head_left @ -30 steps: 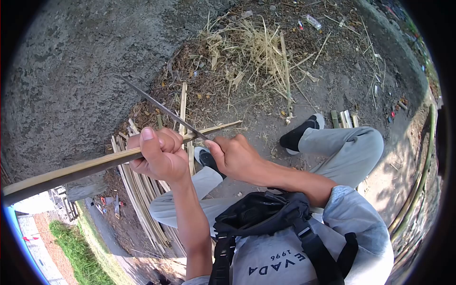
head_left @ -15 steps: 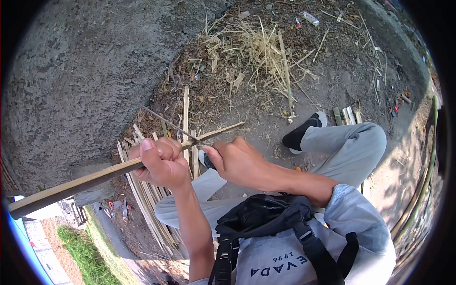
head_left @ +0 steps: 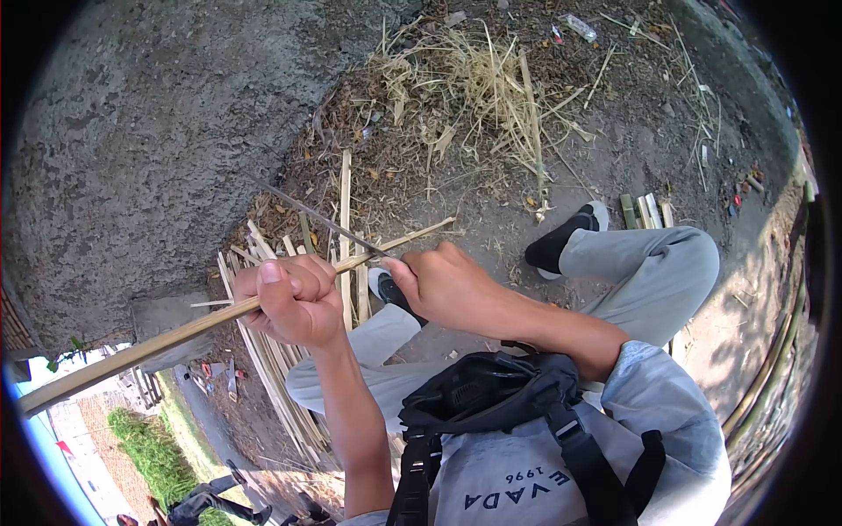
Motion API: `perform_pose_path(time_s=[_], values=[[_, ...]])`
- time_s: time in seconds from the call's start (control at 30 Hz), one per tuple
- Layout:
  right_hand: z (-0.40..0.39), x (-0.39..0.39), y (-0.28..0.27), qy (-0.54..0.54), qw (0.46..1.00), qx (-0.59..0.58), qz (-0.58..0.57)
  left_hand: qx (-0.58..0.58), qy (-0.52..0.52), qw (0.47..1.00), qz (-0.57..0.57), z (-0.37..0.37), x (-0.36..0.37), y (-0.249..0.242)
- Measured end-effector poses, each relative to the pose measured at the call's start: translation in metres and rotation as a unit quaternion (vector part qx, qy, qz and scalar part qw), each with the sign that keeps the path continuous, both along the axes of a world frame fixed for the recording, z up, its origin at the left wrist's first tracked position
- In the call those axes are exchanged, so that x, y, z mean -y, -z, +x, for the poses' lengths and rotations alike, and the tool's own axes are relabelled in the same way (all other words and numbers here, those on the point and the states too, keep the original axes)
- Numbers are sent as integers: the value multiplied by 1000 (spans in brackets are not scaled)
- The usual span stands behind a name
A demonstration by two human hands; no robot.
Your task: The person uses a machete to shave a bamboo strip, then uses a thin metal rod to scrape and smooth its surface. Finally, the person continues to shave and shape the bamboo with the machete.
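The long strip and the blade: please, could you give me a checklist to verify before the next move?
1. Left hand closed around the long strip: ok, fingers and thumb wrap it.
2. Right hand closed on the blade: ok, it grips the near end; any handle is hidden.
3. Blade placed across the strip: ok, they cross between the two hands; firm pressure, cannot tell.
4. Left fingers well clear of the blade: probably not ok, it passes close beside them in this view.
5. Left shoe clear below: cannot tell, it shows beneath the crossing but depth is unclear.
6. Blade edge sharp: cannot tell.
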State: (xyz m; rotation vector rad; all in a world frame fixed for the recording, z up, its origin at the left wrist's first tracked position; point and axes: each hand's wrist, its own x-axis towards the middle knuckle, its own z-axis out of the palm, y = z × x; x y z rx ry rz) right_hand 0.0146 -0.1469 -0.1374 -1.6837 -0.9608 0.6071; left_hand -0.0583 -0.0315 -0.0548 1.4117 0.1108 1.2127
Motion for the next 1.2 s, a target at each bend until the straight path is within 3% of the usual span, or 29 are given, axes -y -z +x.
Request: perform_pose_path(time_s=[0.47,0.77,0.97,1.1,1.2], values=[[-10,13,-30,4,999,-1,53,-10,-46,999,6,5,8,0],[-6,13,-29,-12,1000,8,22,-14,-60,998,6,11,5,-3],[-4,3,-1,11,999,16,-40,7,-63,998,0,14,3,-4],[-5,14,-20,-4,1000,1,-28,4,-49,999,-1,14,8,0],[-4,3,9,7,999,-11,-53,3,-57,998,-1,11,5,-3]])
